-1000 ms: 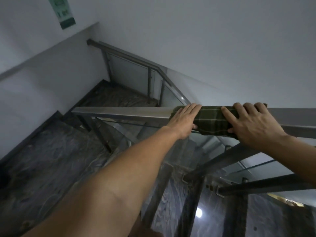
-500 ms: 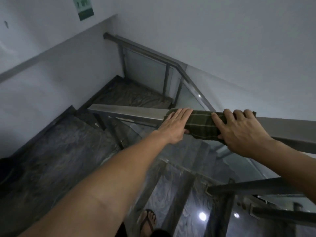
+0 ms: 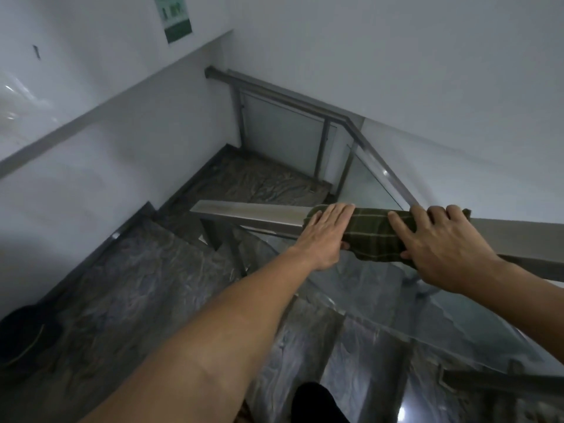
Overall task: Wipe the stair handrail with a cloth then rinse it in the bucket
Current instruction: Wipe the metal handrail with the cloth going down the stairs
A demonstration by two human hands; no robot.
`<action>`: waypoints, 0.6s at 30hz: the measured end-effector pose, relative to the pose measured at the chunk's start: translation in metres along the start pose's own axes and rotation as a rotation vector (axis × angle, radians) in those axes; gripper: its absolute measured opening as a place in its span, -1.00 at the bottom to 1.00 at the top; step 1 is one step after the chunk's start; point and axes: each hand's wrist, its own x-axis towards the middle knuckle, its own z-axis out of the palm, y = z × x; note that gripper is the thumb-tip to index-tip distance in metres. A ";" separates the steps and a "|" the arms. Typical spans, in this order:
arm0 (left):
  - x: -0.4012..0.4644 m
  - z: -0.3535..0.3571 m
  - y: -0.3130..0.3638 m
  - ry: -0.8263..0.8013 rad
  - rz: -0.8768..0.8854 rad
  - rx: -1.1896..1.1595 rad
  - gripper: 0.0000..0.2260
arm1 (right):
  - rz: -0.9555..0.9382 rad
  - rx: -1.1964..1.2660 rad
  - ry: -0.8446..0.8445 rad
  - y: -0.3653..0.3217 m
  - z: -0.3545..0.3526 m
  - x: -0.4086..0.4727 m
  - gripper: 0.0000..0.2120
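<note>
Down at the floor's left edge sits a dark round bucket (image 3: 21, 334). Further out, both hands press a green plaid cloth (image 3: 370, 232) draped over the flat steel handrail (image 3: 247, 213): left hand (image 3: 325, 235) flat-fingered, right hand (image 3: 442, 242) curled over it.

indoor stairwell, maybe a public building | marble steps (image 3: 128, 288) | steel-and-glass handrail (image 3: 250, 213) | wall notice (image 3: 175, 16)

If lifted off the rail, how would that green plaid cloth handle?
Probably floppy: the cloth drapes over the handrail and sags below its edge. Likely light and foldable. It may slide easily on the smooth metal.
</note>
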 end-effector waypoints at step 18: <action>0.003 0.019 -0.251 -0.032 -0.002 -0.013 -0.28 | 0.019 0.062 0.012 -0.167 -0.009 0.186 -0.36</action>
